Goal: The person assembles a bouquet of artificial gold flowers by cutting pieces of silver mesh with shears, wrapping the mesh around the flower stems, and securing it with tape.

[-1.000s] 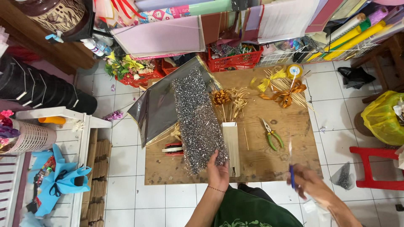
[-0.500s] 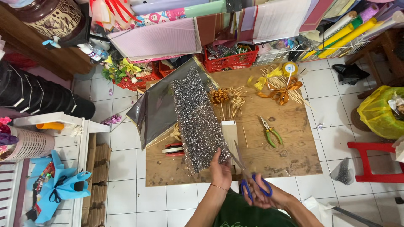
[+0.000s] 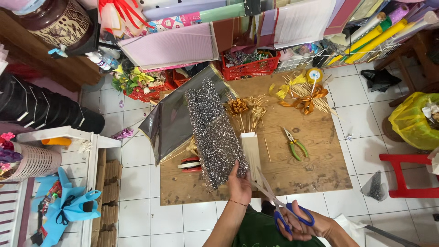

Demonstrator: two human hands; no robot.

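My left hand (image 3: 239, 187) pinches the near edge of a long strip of silver glitter mesh (image 3: 212, 130) that lies across a brown board (image 3: 311, 164). My right hand (image 3: 304, 224) grips blue-handled scissors (image 3: 274, 201); their blades are parted and point up toward the strip's near right corner, beside a narrow white paper piece (image 3: 252, 155). A grey metallic sheet (image 3: 171, 121) lies under the mesh on its left.
Green-handled pliers (image 3: 295, 146), dried golden flowers (image 3: 242, 109), orange and yellow ribbon (image 3: 304, 96) and sticks sit on the board. A red basket (image 3: 251, 66) and paper rolls (image 3: 375, 34) stand behind. A red stool (image 3: 407, 176) is at right, a white shelf (image 3: 68, 137) at left.
My right hand has come in from the right with the scissors, and the blades have risen toward the near end of the glitter strip. My left hand has kept its hold.
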